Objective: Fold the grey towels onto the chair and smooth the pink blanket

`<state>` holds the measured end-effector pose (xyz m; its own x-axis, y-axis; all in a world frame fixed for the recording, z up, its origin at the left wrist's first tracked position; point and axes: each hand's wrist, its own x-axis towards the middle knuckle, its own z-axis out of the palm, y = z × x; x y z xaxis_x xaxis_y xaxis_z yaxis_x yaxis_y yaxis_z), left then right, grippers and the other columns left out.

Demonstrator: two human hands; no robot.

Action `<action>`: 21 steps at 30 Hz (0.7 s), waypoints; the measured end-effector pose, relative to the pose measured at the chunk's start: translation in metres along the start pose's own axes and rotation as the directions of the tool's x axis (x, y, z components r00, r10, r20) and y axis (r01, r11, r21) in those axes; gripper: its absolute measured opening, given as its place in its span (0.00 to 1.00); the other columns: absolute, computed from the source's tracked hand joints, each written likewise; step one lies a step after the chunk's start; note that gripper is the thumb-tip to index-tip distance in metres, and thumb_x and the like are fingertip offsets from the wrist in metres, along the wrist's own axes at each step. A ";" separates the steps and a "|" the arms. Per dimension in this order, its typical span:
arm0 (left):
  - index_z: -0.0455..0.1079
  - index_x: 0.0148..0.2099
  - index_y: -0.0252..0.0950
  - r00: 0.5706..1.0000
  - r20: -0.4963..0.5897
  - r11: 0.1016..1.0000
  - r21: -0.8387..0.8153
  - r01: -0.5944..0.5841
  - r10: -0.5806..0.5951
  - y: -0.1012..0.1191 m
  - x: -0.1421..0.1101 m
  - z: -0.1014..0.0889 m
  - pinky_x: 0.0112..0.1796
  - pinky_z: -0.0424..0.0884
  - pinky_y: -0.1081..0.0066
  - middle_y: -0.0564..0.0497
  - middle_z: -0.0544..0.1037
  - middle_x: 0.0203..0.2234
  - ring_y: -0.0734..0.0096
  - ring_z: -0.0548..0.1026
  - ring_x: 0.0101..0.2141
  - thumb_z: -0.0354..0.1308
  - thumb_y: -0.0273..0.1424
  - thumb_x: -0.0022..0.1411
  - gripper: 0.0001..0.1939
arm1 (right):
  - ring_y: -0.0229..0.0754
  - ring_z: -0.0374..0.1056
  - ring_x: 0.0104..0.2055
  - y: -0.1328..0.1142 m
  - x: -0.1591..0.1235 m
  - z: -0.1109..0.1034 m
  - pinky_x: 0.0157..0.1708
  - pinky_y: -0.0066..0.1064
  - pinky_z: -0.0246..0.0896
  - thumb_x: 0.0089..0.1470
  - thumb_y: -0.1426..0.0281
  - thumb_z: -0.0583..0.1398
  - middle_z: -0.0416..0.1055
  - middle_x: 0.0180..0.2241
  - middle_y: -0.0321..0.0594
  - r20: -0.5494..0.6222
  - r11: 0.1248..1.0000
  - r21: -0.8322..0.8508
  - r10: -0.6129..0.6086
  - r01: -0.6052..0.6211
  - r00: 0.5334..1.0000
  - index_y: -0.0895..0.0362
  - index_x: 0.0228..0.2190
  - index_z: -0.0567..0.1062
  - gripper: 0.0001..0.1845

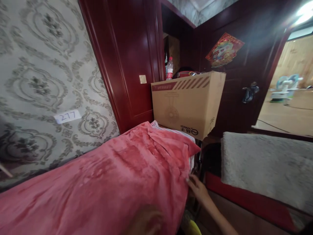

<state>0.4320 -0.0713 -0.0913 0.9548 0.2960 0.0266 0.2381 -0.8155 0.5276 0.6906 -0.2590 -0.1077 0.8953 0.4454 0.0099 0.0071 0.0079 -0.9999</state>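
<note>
A pink fleece blanket (117, 176) covers a bed that runs from the lower left up to a cardboard box. My right hand (197, 189) reaches in from the lower right. Its fingers are closed on the blanket's hanging edge near the far corner, where a striped sheet (168, 130) shows underneath. My left hand (146, 222) is a blurred shape very close to the camera at the bottom, lying on or just over the blanket. Its fingers cannot be made out.
A large cardboard box (188, 101) stands at the bed's end, with a water bottle (169, 69) behind it. Patterned wallpaper with a "277" label (67, 116) is on the left. Dark red wood panels stand behind. A grey fluffy cover (266, 166) lies to the right, beside an open doorway (288, 98).
</note>
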 end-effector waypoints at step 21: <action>0.56 0.72 0.27 0.713 -0.507 0.522 0.487 0.700 -0.484 -0.141 0.001 -0.116 0.64 0.51 0.42 0.37 0.55 0.70 0.47 0.51 0.70 0.37 0.39 0.66 0.37 | 0.55 0.63 0.62 -0.061 0.235 0.104 0.61 0.46 0.56 0.61 0.70 0.55 0.66 0.61 0.59 0.238 0.409 -0.852 -0.253 0.327 0.938 0.64 0.62 0.66 0.29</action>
<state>0.3785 0.1019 -0.0674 0.4755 0.8581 0.1939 0.8796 -0.4604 -0.1196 0.8546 -0.0619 -0.0441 0.7316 0.6290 0.2630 0.6750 -0.6140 -0.4091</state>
